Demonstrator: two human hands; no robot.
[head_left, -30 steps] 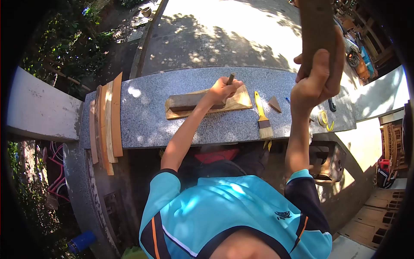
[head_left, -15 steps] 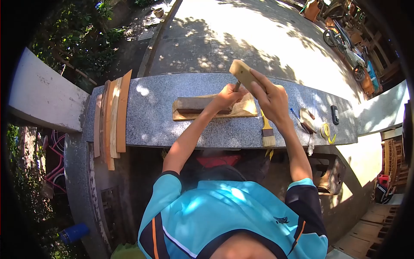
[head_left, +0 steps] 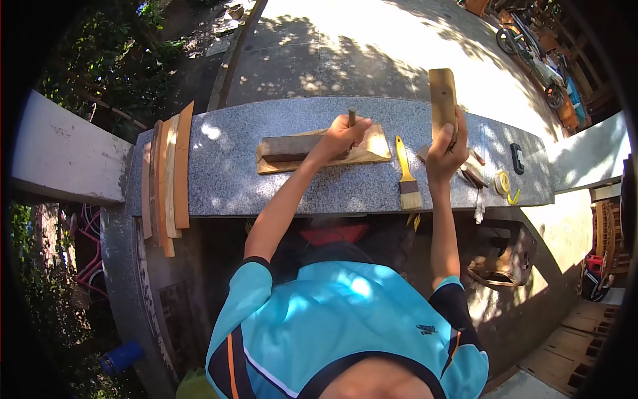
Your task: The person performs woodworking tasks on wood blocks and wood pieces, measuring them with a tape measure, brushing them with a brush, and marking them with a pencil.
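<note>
My left hand point(head_left: 341, 139) is wrapped round an upright dark rod point(head_left: 352, 117), like a chisel handle, above the right end of a dark wooden block point(head_left: 289, 147). That block lies on a pale wooden board point(head_left: 375, 147) on the speckled stone bench. The rod's lower end is hidden by my fingers. My right hand point(head_left: 446, 149) grips a flat wooden piece point(head_left: 442, 100) with a small hole, raised to the right of the board. Between the board and my right hand lies a yellow-handled brush point(head_left: 407, 179), bristles toward me.
Curved wooden strips point(head_left: 169, 176) lie at the left end of the stone bench point(head_left: 226, 186). To the right are small wooden tools point(head_left: 473, 171), yellow tape point(head_left: 502, 179) and a black object point(head_left: 517, 159). White pillars point(head_left: 73, 146) flank the bench.
My right hand has moved right and away from my left hand, with the wooden piece now upright. My left hand has shifted slightly left, still round the rod, which shows more upright.
</note>
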